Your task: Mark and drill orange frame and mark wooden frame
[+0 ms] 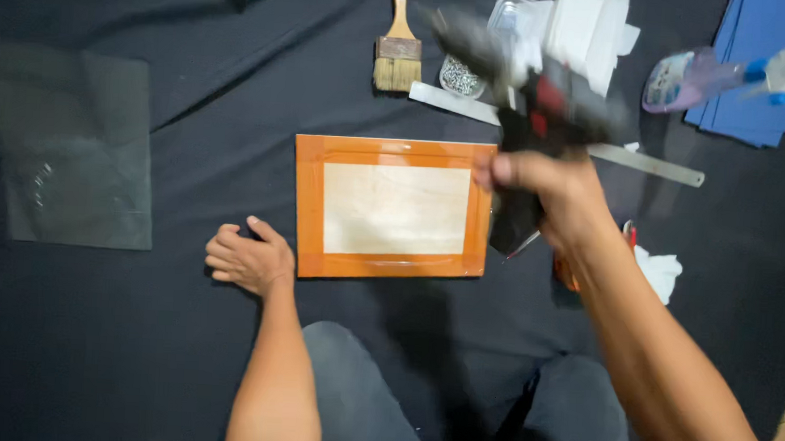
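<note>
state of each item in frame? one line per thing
right hand: gripping the stapler gun, raised
stapler gun: held off the cloth, motion-blurred
left hand: loosely curled, resting on the cloth beside the frame
picture frame: lying flat, pale panel inside
glass sheet: flat, apart at left
paintbrush: lying flat, unused
metal ruler: flat, partly hidden
spray bottle: lying on its side
</note>
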